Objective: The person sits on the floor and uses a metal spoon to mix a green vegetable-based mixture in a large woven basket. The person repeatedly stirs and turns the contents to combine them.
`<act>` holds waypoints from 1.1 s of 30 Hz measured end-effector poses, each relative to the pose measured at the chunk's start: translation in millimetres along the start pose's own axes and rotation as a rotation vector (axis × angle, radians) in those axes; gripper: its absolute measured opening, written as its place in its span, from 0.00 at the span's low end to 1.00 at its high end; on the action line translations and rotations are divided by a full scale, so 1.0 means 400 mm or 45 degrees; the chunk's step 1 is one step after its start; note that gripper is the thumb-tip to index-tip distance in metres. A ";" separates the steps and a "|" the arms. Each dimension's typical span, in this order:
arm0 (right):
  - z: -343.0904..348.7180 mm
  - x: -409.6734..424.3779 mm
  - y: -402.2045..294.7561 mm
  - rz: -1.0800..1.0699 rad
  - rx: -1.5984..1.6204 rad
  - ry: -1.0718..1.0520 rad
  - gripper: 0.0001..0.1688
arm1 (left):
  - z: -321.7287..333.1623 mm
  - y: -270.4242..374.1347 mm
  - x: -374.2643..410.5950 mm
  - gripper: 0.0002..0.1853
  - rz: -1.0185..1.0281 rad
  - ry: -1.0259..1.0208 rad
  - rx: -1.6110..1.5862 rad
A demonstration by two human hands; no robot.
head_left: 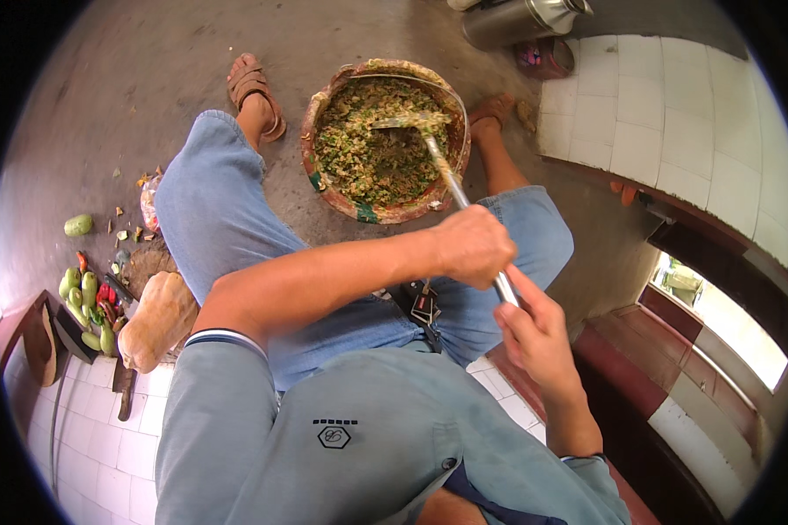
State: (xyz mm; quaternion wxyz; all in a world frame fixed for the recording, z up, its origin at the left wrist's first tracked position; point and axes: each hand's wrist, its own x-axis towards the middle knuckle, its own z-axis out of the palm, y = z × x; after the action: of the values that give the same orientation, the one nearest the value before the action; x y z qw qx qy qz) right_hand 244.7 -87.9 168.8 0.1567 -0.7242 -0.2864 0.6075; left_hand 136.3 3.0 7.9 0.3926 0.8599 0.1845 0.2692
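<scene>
Between the sandalled feet stands a round, worn reddish tub [307, 141] with a wire bail. Finely chopped green and yellowish plant matter [361, 157] fills much of it. A T-shaped chopping tool [456, 187] with a metal handle slants down into the tub. Its food-smeared crosswise head lies over the chopped matter. My left hand [478, 246] is wrapped around the handle's shaft. Closer to my body, my right hand [532, 325] grips the upper end, fingers partly hiding it.
At left, a butternut squash [157, 321] rests by a wooden block, beside several green squashes [82, 295] and red peppers [107, 295]. A knife with a wooden handle [127, 394] lies on white tiles. A metal vacuum flask [519, 25] and a tiled ledge [637, 98] are at right.
</scene>
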 end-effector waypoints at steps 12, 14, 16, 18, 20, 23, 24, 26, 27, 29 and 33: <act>0.059 0.429 -0.022 0.340 0.299 -0.043 0.25 | 0.090 -0.349 -0.038 0.17 -0.336 -0.138 0.095; 0.077 0.395 0.033 0.337 0.262 -0.049 0.27 | 0.105 -0.334 -0.058 0.16 -0.308 -0.291 0.166; 0.088 0.312 0.099 0.277 0.209 -0.083 0.27 | 0.096 -0.251 -0.071 0.11 -0.247 -0.387 0.222; 0.061 0.213 0.104 0.215 0.189 -0.077 0.31 | 0.084 -0.173 -0.055 0.08 -0.107 -0.310 0.147; 0.051 0.118 0.072 0.184 0.165 0.066 0.33 | 0.041 -0.088 -0.037 0.07 -0.061 -0.210 0.091; 0.025 0.026 -0.001 0.098 0.165 -0.039 0.34 | -0.026 -0.008 -0.019 0.08 -0.054 -0.124 0.092; 0.020 0.017 -0.021 0.088 0.109 -0.035 0.33 | -0.038 0.006 -0.015 0.08 -0.047 -0.104 0.091; 0.014 0.023 -0.052 0.072 0.000 -0.031 0.32 | -0.063 0.004 -0.013 0.08 -0.079 -0.038 0.122; 0.017 0.039 -0.053 0.026 -0.078 -0.045 0.31 | -0.068 -0.006 -0.017 0.08 -0.095 -0.001 0.139; 0.018 0.087 -0.060 -0.059 -0.222 -0.079 0.30 | -0.061 -0.041 -0.029 0.08 -0.138 0.097 0.163; 0.050 0.212 -0.095 -0.206 -0.570 -0.140 0.24 | -0.041 -0.147 -0.056 0.10 -0.246 0.257 0.199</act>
State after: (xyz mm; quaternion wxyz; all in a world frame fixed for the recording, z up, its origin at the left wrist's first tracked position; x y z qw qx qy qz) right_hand 225.0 -9.0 119.5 0.0247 -0.6814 -0.4789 0.5529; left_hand 102.2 37.4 -35.9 0.3278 0.8347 0.3252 0.3001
